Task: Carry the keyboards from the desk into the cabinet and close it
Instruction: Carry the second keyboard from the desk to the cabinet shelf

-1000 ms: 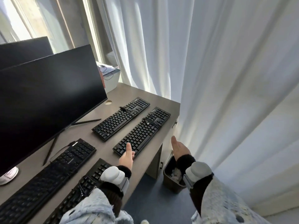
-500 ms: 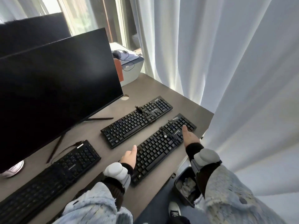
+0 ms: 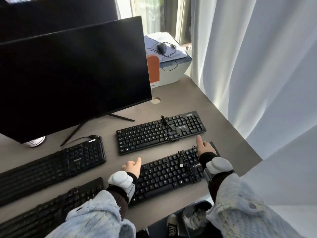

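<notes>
Several black keyboards lie on the grey desk [image 3: 187, 95]. My hands are at the two ends of the near right keyboard [image 3: 164, 177], which has its cable bundled on the keys. My left hand [image 3: 132, 167] curls around its left end with the thumb up. My right hand [image 3: 205, 148] covers its right end, fingers over the edge. The keyboard lies flat on the desk. Behind it is a second keyboard [image 3: 154, 134] with a wrapped cable. Two more keyboards [image 3: 51, 165] [image 3: 42, 212] lie to the left. No cabinet is in view.
A large dark monitor [image 3: 68, 74] stands at the back left on thin legs. A white printer [image 3: 171, 69] with a mouse [image 3: 162, 48] on top sits at the far corner. White curtains [image 3: 257, 66] hang along the right. A bin [image 3: 193, 219] stands below the desk edge.
I have stepped closer to the desk. Both hands moved forward from open reaching to the two ends of the near right keyboard and closed around it.
</notes>
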